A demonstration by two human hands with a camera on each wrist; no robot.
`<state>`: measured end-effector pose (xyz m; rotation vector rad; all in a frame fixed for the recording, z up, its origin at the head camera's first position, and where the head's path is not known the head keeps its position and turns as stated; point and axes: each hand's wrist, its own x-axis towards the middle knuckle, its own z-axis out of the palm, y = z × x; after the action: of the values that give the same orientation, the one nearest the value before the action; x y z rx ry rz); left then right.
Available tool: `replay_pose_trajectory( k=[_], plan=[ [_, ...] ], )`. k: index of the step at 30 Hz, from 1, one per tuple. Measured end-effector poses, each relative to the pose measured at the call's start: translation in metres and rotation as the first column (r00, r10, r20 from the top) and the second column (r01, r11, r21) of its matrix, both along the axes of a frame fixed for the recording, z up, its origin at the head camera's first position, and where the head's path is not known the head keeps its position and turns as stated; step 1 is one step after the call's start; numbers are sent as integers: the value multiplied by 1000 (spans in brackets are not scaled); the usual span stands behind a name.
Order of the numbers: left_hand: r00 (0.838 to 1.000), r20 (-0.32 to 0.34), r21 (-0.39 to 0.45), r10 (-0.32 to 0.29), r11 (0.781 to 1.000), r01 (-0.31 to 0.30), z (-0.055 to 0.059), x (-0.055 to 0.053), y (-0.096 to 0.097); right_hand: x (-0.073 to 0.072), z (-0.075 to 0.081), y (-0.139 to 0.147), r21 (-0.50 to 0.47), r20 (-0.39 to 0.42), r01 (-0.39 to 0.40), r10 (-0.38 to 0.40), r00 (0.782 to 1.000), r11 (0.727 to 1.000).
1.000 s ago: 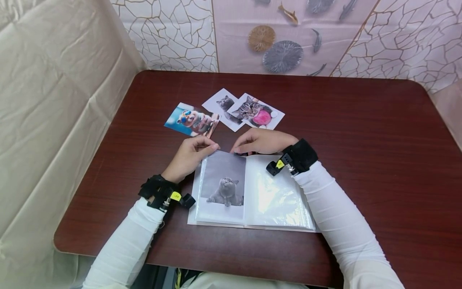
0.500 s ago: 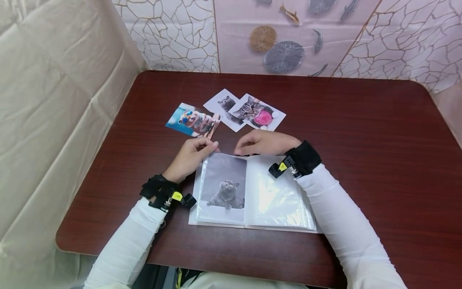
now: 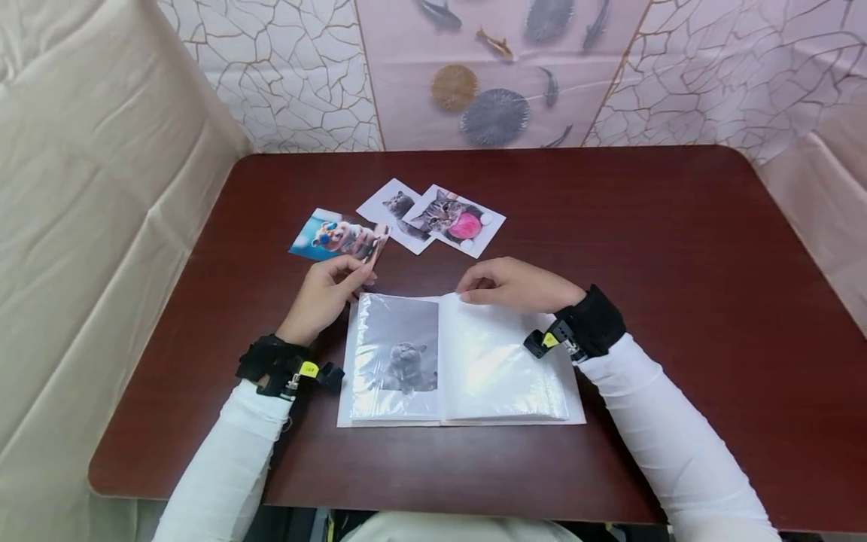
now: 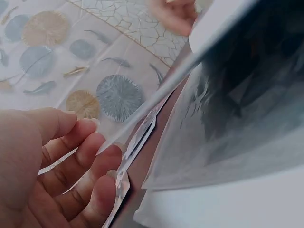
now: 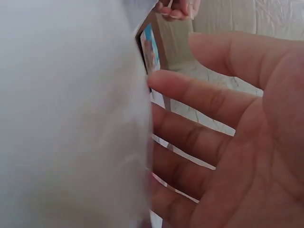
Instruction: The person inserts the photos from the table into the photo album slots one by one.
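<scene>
A photo album [image 3: 501,376] lies spread on the table. Its left pocket holds a photo of a grey cat [image 3: 408,369], dulled by glare on the plastic. My left hand [image 3: 325,293] is at the album's upper left corner, fingers loosely bent. In the left wrist view the tip of a clear plastic page [image 4: 137,111] lies against its fingers [image 4: 90,149], with no pinch visible. My right hand [image 3: 518,284] is at the top edge of the right page. In the right wrist view its thumb stands apart, and the fingers [image 5: 190,135] reach behind a pale page [image 5: 76,118].
Beyond the album lie a hamster photo [image 3: 342,237], close to the left fingers, and two cat photos: a tabby with a pink ball [image 3: 460,222] overlapping a grey one [image 3: 382,203]. The brown table [image 3: 643,248] meets a patterned cloth [image 3: 413,60] at the back.
The view has shifted a little. My right hand has moved right along the album's top edge. My left hand stays near the upper left corner. Glare over the grey cat photo has grown.
</scene>
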<state>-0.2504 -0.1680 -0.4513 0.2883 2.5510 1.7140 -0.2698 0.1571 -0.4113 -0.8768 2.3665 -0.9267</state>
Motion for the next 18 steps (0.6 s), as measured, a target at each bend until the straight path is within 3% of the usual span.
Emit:
replay_pose_trajectory(
  k=[5,8,9,11,14,15,18],
  plan=[
    [1000,-24,-95,20,995,-22,3,-7,-7,10,-4,26,39,-12,83,-82,997,996],
    [996,-62,-242,69,967,-82,4,-17,-19,11,-5,33,47,-28,99,-97,995,994],
    [992,-77,-316,98,941,-118,6,-21,-25,11,-5,35,42,-30,99,-98,995,994],
    [983,-94,-460,157,869,-183,10,-29,-37,11,-4,37,28,-35,97,-96,995,995],
    [972,-63,-618,226,756,-216,17,-41,-54,11,-2,38,7,-35,90,-90,995,996],
    [971,-38,-648,238,733,-205,20,-45,-58,11,-1,38,2,-32,88,-88,996,996],
    [968,51,-688,246,711,-145,25,-57,-67,12,-1,40,-13,-25,81,-81,996,997]
  ],
)
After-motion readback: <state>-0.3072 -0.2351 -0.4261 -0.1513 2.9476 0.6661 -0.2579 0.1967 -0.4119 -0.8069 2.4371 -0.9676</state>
